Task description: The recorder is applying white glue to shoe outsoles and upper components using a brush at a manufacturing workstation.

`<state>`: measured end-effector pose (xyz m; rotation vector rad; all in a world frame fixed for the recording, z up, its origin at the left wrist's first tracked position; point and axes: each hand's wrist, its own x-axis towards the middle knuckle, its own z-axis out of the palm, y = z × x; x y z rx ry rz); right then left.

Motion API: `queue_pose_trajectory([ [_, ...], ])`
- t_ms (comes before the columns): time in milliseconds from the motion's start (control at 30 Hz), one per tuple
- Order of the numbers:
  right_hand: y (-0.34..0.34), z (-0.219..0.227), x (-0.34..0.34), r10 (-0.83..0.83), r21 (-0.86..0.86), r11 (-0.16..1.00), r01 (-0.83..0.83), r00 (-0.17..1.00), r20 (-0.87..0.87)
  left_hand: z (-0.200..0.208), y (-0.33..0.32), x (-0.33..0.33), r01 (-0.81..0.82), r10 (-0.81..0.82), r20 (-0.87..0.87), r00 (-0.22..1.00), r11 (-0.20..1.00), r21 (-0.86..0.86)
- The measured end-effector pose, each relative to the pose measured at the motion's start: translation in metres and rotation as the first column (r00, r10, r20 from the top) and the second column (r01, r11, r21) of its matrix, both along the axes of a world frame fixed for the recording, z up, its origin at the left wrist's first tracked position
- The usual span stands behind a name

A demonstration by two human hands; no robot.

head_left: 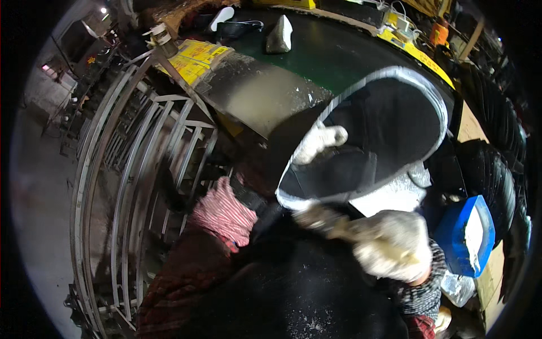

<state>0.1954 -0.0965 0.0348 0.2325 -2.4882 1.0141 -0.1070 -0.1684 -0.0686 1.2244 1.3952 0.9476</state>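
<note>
A large black fabric piece, shaped like a shoe upper (406, 113) with a whitish rim, is held up in front of me, its hollow inside facing me. My left hand (319, 144), in a pale glove, has its thumb over the left edge onto the inside; the other fingers are hidden behind the piece. Below the lower edge is my right hand (395, 243), in a stained whitish glove, closed. Its fingers point left to the rim's lower left corner, where a blurred brownish end shows; whether that is fingertips or a held tool is unclear.
A blue tub (466, 237) with white contents stands at the right, near black stacked pieces (485, 175). On the dark green-black bench (333, 56) lies a grey-and-white shoe-shaped piece (279, 37). A metal rack (127, 198) stands at the left.
</note>
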Motion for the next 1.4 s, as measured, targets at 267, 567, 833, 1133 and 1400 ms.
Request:
queue_pose_trajectory([
  [267, 0.005, -0.022, 0.062, -0.5, -0.157, 0.851, 0.501, 0.865, 0.048, 0.047, -0.017, 0.055, -0.473, 0.476, -0.03, 0.879, 0.878, 0.072],
  [567, 0.051, -0.047, 0.048, -0.708, -0.391, 0.688, 0.611, 0.683, -0.178, 0.049, -0.045, 0.077, -0.461, 0.419, 0.391, 0.82, 0.887, 0.016],
  [833, 0.019, -0.089, 0.07, -0.614, -0.513, 0.577, 0.636, 0.752, 0.241, -0.003, 0.021, 0.031, 0.146, 0.803, -0.584, 0.122, 0.567, 0.811],
  [1133, 0.035, -0.111, 0.066, -0.657, -0.438, 0.629, 0.643, 0.74, 0.142, 0.038, 0.004, 0.006, -0.594, 0.33, 0.729, 0.6, 0.794, 0.129],
  [1400, 0.007, -0.093, 0.004, -0.43, -0.535, 0.656, 0.532, 0.846, 0.315, -0.092, -0.32, 0.026, -0.963, 0.974, -0.202, -0.099, -0.043, 0.265],
])
